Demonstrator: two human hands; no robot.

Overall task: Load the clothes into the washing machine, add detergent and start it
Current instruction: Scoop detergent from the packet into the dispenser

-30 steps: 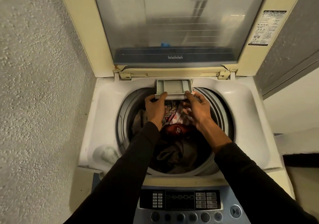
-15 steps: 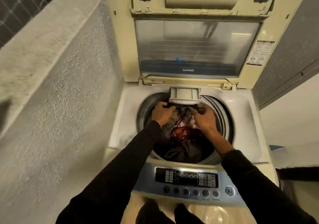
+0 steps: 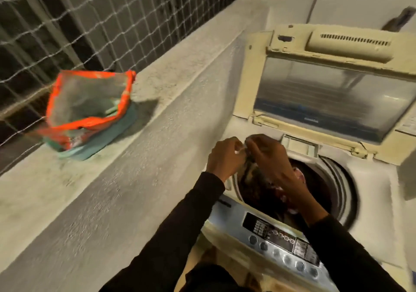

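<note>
Both hands, left hand and right hand, curled together above the drum, grip unclear through blur. Clothes inside: soft, light, best bunched.

Dim, warm light; heavy motion blur; wide-angle distortion.
</note>
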